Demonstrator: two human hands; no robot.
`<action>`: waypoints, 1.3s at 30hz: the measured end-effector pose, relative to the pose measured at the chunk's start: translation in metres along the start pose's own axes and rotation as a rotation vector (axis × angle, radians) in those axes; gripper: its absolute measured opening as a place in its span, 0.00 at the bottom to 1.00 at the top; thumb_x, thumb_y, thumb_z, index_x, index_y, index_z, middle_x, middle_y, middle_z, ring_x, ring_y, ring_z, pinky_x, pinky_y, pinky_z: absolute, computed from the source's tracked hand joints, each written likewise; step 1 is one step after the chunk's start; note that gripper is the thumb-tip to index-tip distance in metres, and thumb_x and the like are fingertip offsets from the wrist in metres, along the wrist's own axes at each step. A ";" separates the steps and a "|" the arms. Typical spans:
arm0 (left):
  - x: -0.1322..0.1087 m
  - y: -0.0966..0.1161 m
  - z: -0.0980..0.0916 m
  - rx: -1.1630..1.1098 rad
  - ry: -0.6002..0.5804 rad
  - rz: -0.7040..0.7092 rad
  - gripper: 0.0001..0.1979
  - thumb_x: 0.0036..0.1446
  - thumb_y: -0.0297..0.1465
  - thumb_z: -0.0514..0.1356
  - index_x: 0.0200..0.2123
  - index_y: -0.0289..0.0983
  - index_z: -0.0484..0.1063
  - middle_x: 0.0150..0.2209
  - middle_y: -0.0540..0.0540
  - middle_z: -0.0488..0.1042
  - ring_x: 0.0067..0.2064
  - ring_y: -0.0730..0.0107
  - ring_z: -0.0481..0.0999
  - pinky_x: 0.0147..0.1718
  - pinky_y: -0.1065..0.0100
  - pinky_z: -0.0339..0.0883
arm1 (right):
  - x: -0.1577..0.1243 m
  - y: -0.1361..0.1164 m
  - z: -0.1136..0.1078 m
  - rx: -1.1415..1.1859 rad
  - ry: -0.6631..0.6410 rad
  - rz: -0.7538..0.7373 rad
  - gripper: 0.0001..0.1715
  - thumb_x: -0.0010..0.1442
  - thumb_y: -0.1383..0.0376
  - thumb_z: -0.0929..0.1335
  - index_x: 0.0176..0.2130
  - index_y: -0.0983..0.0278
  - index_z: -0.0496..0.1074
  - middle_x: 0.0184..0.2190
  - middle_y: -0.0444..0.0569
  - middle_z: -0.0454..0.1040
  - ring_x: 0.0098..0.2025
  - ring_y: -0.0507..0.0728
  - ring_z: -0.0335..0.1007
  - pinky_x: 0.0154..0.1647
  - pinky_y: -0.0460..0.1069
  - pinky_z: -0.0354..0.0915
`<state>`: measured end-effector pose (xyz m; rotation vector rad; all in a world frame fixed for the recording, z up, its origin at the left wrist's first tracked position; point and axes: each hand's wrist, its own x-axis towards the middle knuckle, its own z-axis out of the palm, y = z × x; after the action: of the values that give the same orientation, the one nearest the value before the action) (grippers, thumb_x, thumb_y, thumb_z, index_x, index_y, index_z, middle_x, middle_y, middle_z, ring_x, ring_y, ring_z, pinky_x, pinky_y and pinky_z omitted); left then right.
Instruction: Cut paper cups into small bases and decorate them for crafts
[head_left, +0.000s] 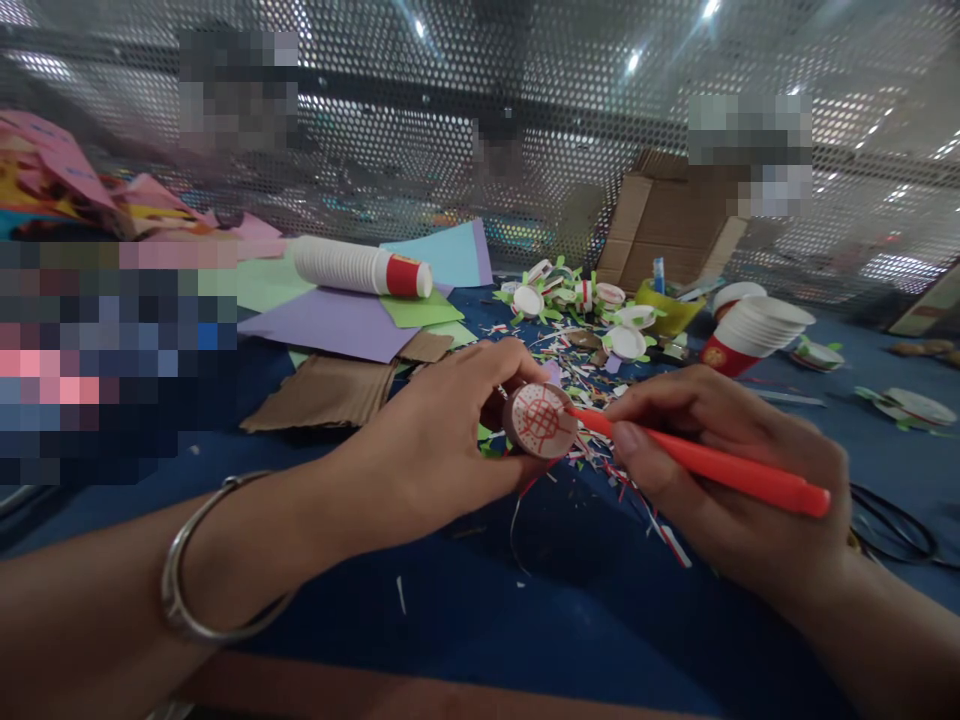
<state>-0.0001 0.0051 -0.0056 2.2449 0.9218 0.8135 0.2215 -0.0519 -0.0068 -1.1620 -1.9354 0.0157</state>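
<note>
Head view shows the left hand (442, 440) pinching a white paper disc (541, 420) above the worktop (585, 620) while the right hand (765, 540) holds a red marker (712, 458) against its edge, the grid and dots seemingly mostly drawn, any remaining marks impossible to tell.

Near edge of surface (585, 640): left hand (420, 440) and right hand (742, 530) above it, cup bottom (541, 420) between; pen (720, 463) in right hand, tip at cup bottom. Left side: cardboard piece (322, 392) before paper sheets (322, 325); cup stack (341, 265) lying on the sheets. Centre: scraps (559, 345), small paper crafts (528, 301) behind. Right of crafts: bowl (679, 312), then second cup stack (757, 335). Standing cardboard (652, 220) behind bowl. Mesh screen (375, 150) behind far edge.
</note>
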 end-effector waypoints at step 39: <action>0.002 0.006 -0.003 0.116 -0.014 0.059 0.20 0.51 0.31 0.69 0.48 0.43 0.72 0.46 0.48 0.75 0.45 0.61 0.75 0.46 0.61 0.71 | -0.001 0.000 -0.003 -0.053 -0.010 0.022 0.03 0.62 0.67 0.70 0.37 0.58 0.73 0.29 0.42 0.79 0.26 0.53 0.75 0.26 0.47 0.68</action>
<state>0.0009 0.0037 0.0012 2.3848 0.9210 0.7871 0.2241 -0.0537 -0.0060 -1.2203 -1.9425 -0.0181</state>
